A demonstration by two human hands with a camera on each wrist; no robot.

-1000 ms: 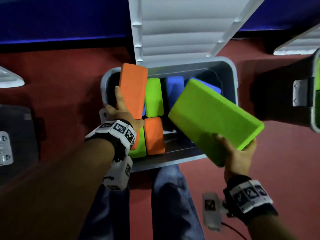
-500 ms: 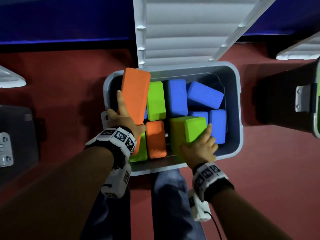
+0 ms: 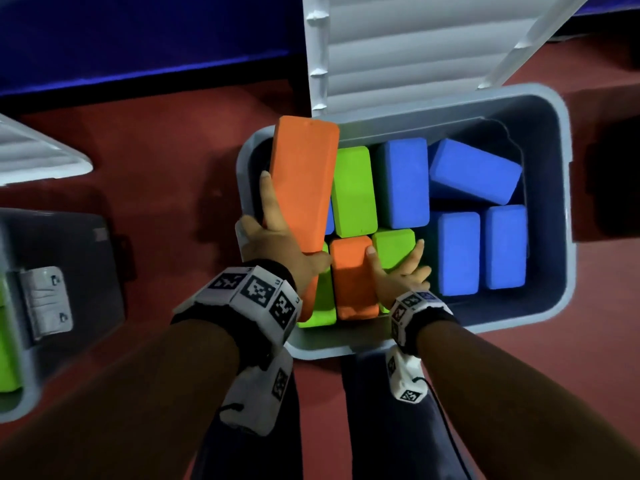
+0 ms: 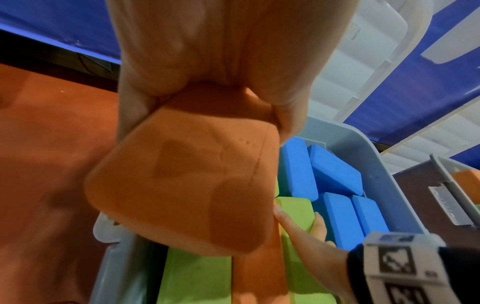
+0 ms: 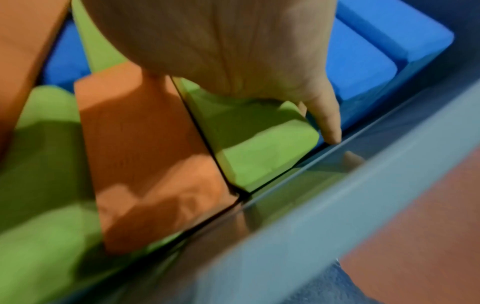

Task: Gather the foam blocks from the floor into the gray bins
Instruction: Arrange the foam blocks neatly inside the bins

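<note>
My left hand grips orange foam block tilted over gray bin left rim. My right hand, fingers spread, presses green block down inside bin beside blue blocks.

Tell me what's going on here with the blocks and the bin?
A person is packing foam blocks into an open gray bin. The left hand grips an orange block, held upright over the bin's left edge, not yet set down. The right hand presses a green block down into a slot beside another orange block at the near wall. Blue blocks fill the right side. Another bin with a green block stands to the left.
</note>
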